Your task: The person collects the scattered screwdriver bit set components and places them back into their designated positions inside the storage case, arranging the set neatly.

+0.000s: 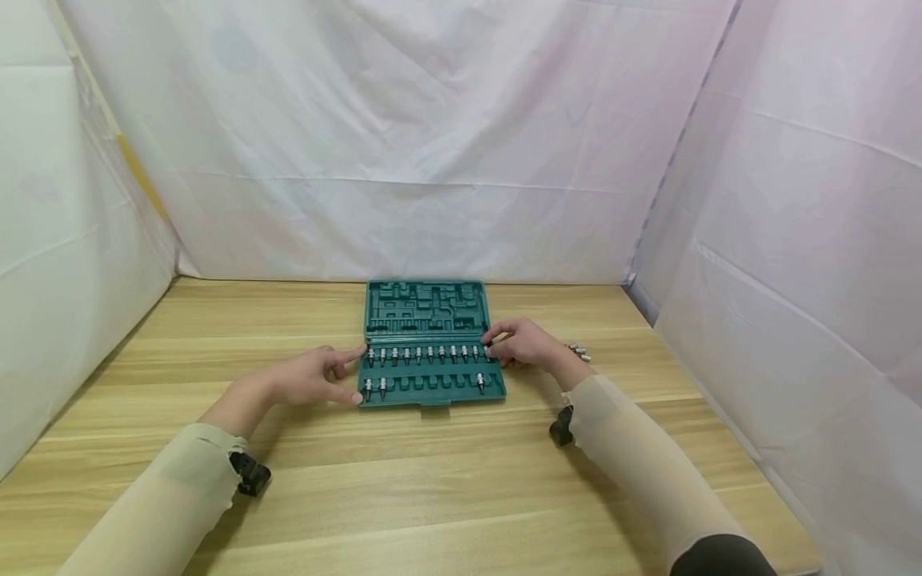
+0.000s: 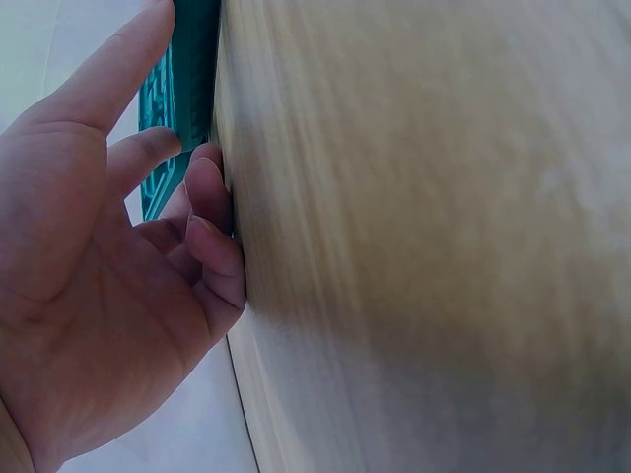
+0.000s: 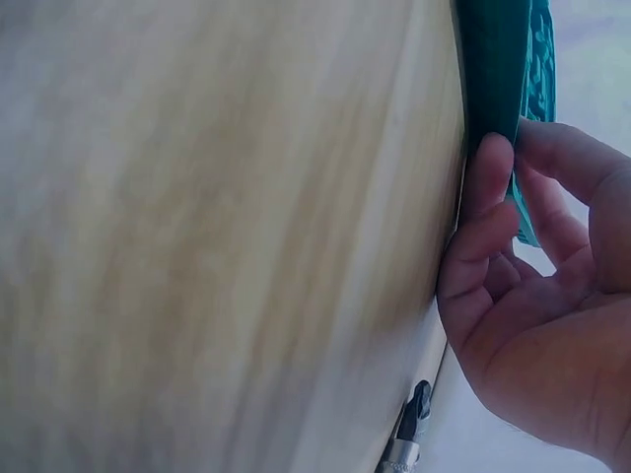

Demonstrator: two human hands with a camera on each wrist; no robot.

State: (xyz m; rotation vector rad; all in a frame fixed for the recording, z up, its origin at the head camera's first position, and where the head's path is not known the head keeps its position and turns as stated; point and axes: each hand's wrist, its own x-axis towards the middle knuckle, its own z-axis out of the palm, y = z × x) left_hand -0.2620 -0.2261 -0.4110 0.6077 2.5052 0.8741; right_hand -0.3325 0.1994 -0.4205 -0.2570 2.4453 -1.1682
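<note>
A green plastic case (image 1: 435, 406) lies unfolded on the table. Several bit sockets (image 1: 430, 353) stand along its upper row; the lower row has two at the left end and one bit socket (image 1: 480, 382) near the right end. My left hand (image 1: 306, 376) touches the case's left side, thumb at the front corner and index finger farther back, the other fingers curled against the table. At the right end of the upper row, my right hand (image 1: 527, 344) pinches a bit socket (image 1: 487, 352), mostly covered by the fingertips. Its lower fingers (image 3: 483, 236) rest against the case's side wall.
Several loose bit sockets (image 1: 579, 352) lie on the wooden table (image 1: 432, 496) right of the case, behind my right wrist. One loose bit socket (image 3: 402, 448) shows in the right wrist view. White sheets (image 1: 403, 160) hang around the table's back and sides.
</note>
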